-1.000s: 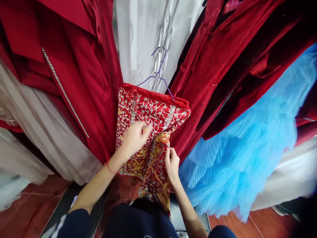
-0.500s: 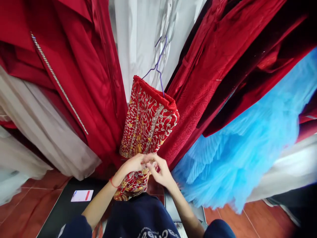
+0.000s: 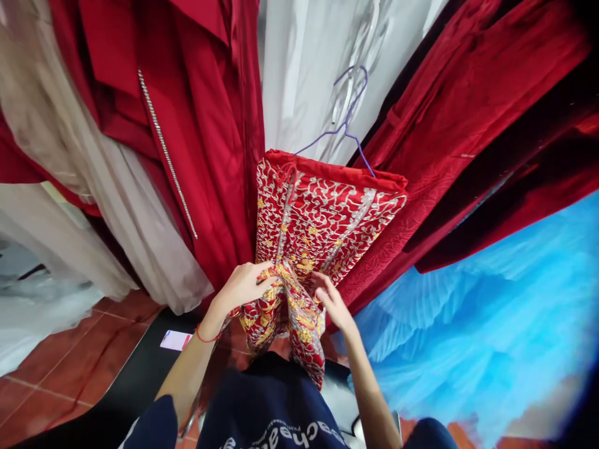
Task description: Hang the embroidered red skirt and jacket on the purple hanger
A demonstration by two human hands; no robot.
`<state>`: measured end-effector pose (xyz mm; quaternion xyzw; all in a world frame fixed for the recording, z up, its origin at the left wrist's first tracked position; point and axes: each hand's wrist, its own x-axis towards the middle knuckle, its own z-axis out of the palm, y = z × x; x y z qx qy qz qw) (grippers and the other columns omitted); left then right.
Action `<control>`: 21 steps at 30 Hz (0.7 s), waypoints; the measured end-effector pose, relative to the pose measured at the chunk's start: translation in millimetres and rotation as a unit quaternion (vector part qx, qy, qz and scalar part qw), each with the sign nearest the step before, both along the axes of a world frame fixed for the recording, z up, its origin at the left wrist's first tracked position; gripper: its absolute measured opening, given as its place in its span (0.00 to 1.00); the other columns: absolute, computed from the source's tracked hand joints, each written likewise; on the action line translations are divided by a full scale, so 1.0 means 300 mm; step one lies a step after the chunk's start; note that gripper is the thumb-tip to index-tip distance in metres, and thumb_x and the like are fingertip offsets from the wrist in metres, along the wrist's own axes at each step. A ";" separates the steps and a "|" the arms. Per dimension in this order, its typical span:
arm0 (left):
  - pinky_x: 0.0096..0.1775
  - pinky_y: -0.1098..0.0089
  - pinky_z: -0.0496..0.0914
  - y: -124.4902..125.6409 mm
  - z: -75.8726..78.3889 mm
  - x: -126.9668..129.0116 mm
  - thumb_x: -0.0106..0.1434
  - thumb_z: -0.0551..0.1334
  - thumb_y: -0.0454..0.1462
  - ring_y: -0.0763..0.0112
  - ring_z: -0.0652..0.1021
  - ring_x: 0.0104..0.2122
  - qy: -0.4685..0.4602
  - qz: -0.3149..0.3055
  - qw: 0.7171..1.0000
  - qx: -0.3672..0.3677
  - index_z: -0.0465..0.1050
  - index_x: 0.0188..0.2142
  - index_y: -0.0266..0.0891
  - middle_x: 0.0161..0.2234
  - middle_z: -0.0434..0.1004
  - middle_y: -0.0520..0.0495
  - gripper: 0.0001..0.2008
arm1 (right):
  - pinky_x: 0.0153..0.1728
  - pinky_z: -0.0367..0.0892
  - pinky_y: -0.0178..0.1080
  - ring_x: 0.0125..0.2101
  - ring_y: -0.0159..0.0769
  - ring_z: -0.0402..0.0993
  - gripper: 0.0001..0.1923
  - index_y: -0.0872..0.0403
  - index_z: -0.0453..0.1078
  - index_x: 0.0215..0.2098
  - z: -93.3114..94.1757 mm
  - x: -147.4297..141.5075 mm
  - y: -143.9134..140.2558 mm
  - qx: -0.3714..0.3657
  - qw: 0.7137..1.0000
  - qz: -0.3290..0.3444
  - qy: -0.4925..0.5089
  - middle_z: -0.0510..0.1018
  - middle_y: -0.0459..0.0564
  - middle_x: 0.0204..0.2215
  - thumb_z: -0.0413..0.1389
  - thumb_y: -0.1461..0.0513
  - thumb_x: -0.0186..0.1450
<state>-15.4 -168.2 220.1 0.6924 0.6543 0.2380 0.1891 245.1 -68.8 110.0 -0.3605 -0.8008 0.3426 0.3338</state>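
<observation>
since a moment ago both hands parted: left hand fingers pinch the embroidered red garment, right hand grips its fold; it hangs from a purple hanger between red robes.

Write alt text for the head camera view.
Both hands, left hand and right hand, grip the red gold-embroidered garment hanging on a purple wire hanger, between red satin gowns and a blue tulle dress.

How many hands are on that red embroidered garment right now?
2. The left hand grips the embroidered garment at its lower left; the right hand holds its lower right fold.
</observation>
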 end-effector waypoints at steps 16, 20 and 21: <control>0.31 0.70 0.58 -0.248 0.077 -0.111 0.63 0.59 0.57 0.70 0.73 0.25 0.019 0.093 0.995 -0.013 0.77 0.33 0.42 0.23 0.76 0.51 0.21 | 0.45 0.73 0.48 0.38 0.44 0.78 0.14 0.54 0.76 0.41 -0.067 -0.279 -0.059 -0.101 0.980 0.165 0.035 0.83 0.54 0.38 0.54 0.55 0.64; 0.31 0.72 0.65 -0.284 0.051 -0.267 0.59 0.64 0.55 0.70 0.73 0.26 -0.157 0.051 0.981 -0.097 0.79 0.31 0.39 0.25 0.78 0.51 0.21 | 0.29 0.70 0.37 0.24 0.35 0.71 0.22 0.56 0.74 0.25 0.071 -0.264 0.026 -0.116 0.929 0.351 0.017 0.77 0.47 0.22 0.62 0.44 0.56; 0.31 0.71 0.67 -0.280 0.040 -0.292 0.57 0.65 0.54 0.69 0.74 0.26 -0.197 0.040 0.974 -0.108 0.79 0.29 0.38 0.26 0.78 0.50 0.20 | 0.26 0.67 0.35 0.21 0.32 0.68 0.26 0.56 0.71 0.21 0.099 -0.273 0.039 -0.114 0.916 0.385 0.012 0.73 0.45 0.18 0.64 0.41 0.53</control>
